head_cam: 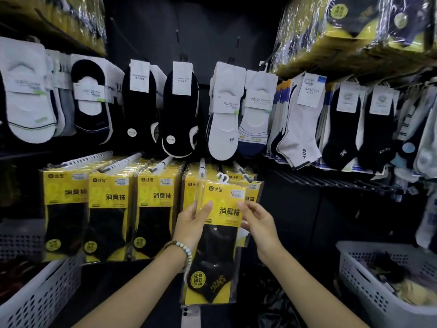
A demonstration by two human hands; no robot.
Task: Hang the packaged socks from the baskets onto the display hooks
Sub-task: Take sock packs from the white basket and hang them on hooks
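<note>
Pinching a sock pack (222, 233) by its edges, left hand (192, 224) and right hand (259, 223) hold it below a hook (202, 166). Hung packs (108, 209) fill rows left of the fingers (244, 207); the basket (354, 256) rightward holds more.

I've got the sock pack (221, 233) upright between my left grip (192, 223) and right grip (257, 223): yellow card, black socks, clear wrap. Its white hanger sits just below a display hook (202, 165), with matching packs (108, 209) hanging alongside.

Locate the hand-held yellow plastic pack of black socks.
Head view, centre: the yellow plastic pack of black socks is gripped between left hand and right hand, in front of hanging yellow packs.
</note>
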